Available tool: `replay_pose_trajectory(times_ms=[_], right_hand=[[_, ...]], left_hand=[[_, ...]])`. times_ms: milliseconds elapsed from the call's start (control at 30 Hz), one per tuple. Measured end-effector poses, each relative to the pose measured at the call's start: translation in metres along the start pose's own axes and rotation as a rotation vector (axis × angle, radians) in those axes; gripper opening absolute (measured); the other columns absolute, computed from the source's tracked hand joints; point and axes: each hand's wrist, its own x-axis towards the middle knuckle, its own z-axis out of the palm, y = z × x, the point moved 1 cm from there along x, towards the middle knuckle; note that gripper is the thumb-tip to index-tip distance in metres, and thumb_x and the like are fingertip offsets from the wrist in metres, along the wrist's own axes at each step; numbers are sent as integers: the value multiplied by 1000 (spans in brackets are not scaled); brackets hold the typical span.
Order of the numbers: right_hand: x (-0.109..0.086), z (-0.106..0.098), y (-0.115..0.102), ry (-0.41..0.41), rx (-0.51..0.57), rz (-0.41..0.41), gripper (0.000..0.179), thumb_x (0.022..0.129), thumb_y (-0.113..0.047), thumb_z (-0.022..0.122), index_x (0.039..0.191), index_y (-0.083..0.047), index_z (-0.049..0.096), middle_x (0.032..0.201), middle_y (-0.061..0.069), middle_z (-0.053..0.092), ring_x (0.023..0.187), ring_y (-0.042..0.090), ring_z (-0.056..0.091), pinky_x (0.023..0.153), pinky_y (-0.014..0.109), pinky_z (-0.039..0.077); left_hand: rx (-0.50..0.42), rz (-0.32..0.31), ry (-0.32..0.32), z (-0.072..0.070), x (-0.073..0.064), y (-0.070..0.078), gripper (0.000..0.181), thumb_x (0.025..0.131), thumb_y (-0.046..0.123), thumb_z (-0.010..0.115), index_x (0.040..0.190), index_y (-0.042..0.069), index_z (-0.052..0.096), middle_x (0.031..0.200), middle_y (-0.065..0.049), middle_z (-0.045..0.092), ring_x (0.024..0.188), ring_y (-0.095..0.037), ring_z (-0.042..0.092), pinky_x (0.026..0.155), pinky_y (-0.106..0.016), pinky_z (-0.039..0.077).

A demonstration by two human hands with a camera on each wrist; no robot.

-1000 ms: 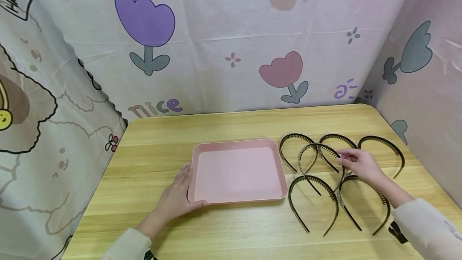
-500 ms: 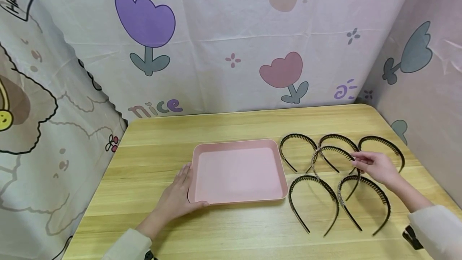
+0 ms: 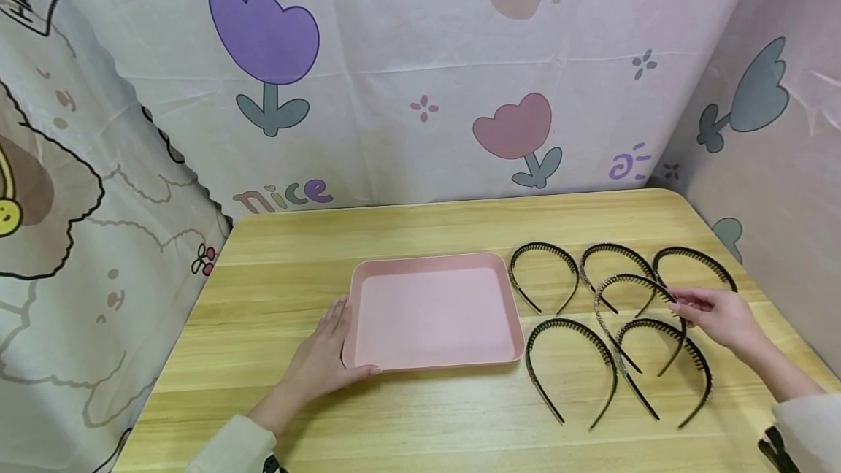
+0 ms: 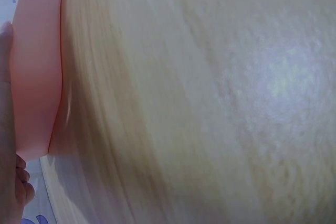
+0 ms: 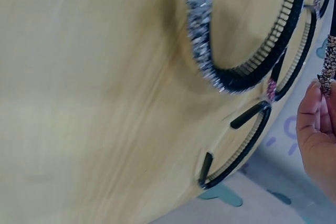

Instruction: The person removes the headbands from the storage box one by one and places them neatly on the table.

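My right hand [image 3: 719, 316] pinches a black toothed headband [image 3: 631, 278] at the right side of its arch. Glittery stones show where the fingertips grip it in the right wrist view, along the held headband [image 5: 328, 64]. In the head view it overlaps the front right headband [image 3: 704, 378]. My left hand [image 3: 322, 356] rests against the left side of a pink tray [image 3: 434, 366], its fingers extended along the edge and the thumb at the front rim. Nothing lies in the tray.
More black headbands lie right of the tray: back left [image 3: 544, 246], back middle [image 3: 611, 246], back right [image 3: 698, 251] and front left [image 3: 566, 323]. All rest on a wooden table [image 3: 420, 422]. A printed cloth [image 3: 394, 152] hangs behind it.
My right hand has moved right and toward me with the held headband, from over the back headbands to over the front right one. The left hand and tray have stayed put.
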Motion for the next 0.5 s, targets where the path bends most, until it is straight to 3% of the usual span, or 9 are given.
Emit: replay_pose_trajectory(times_ms=[133,233,333,500], right_hand=[[-4,-5,12,-7,-23,24,38,88,-16,63,111,14,59,68,-22,62,58,-7,53,50,19,43],[-6,-9,20,-3,-12,36,22,88,-17,63,105,-4,68,67,-21,62,58,-7,53,50,18,42],[-8,-14,27,2,-3,49,18,88,-15,62,104,-9,68,67,-21,62,58,-7,52,50,18,42],[-10,-17,42,-4,-9,86,36,91,-15,59,116,11,58,70,-12,66,58,-7,51,49,19,42]], left_hand=[[3,0,4,1,0,-1,115,67,70,64,143,-7,25,149,-25,27,137,-39,29,101,-51,41],[8,-1,3,2,0,-1,116,66,71,63,143,-7,25,149,-25,28,136,-40,30,101,-51,41],[8,-1,4,2,0,-1,116,66,71,63,143,-7,25,149,-25,28,136,-40,30,100,-51,42],[8,4,2,1,0,0,115,67,70,63,142,-8,25,148,-25,28,136,-40,29,101,-50,42]])
